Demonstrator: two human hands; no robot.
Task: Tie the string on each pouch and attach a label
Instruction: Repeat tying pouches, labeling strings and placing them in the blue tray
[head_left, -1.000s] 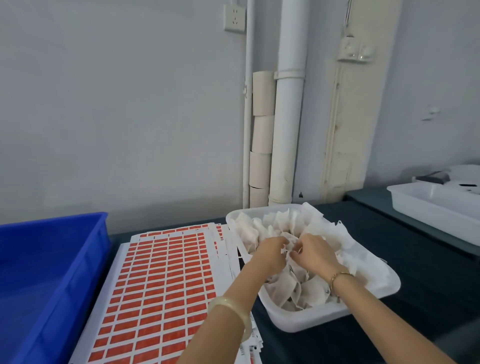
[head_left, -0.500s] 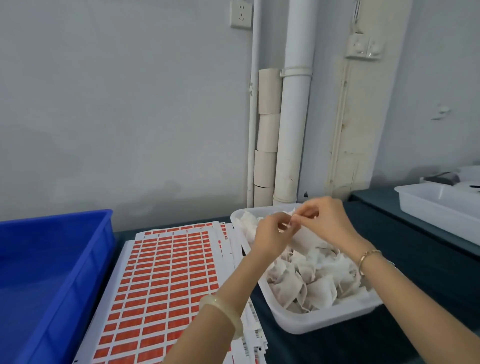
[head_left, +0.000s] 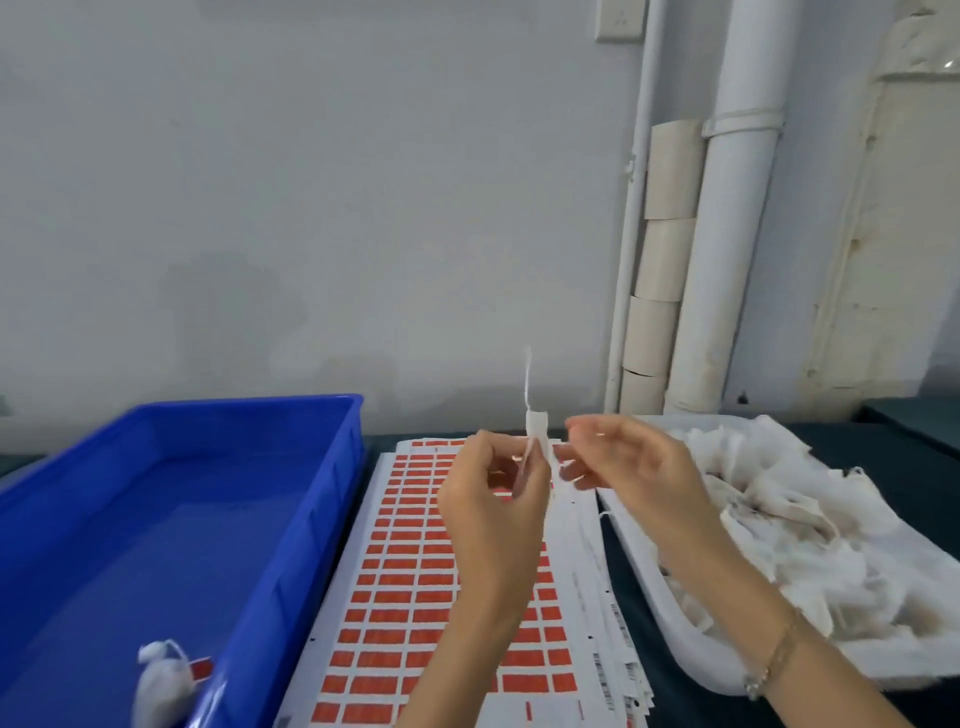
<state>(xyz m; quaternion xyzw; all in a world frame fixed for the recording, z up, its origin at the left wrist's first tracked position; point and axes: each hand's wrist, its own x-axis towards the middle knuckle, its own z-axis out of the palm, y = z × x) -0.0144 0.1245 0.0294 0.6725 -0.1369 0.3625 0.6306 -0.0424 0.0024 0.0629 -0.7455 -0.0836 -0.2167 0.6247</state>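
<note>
My left hand (head_left: 496, 512) pinches a small white pouch (head_left: 537, 435) by its neck, held upright above the label sheets, with its string (head_left: 528, 382) sticking up. My right hand (head_left: 631, 467) is just right of the pouch, fingers loosely curled, fingertips close to it; I cannot see whether it holds a string end. Sheets of red labels (head_left: 415, 571) lie stacked under both hands. A white tray (head_left: 670, 613) heaped with more white pouches (head_left: 779, 519) stands on the right. One tied pouch with a red label (head_left: 163, 680) lies in the blue bin (head_left: 291, 519).
The dark table (head_left: 618, 587) carries the bin, sheets and tray side by side. A grey wall with white pipes (head_left: 722, 260) and stacked cardboard rolls (head_left: 660, 260) stands behind.
Both hands lifted a pouch out of the white tray and carried it left over the label sheets. My view turned left, bringing the blue bin's inside into sight.
</note>
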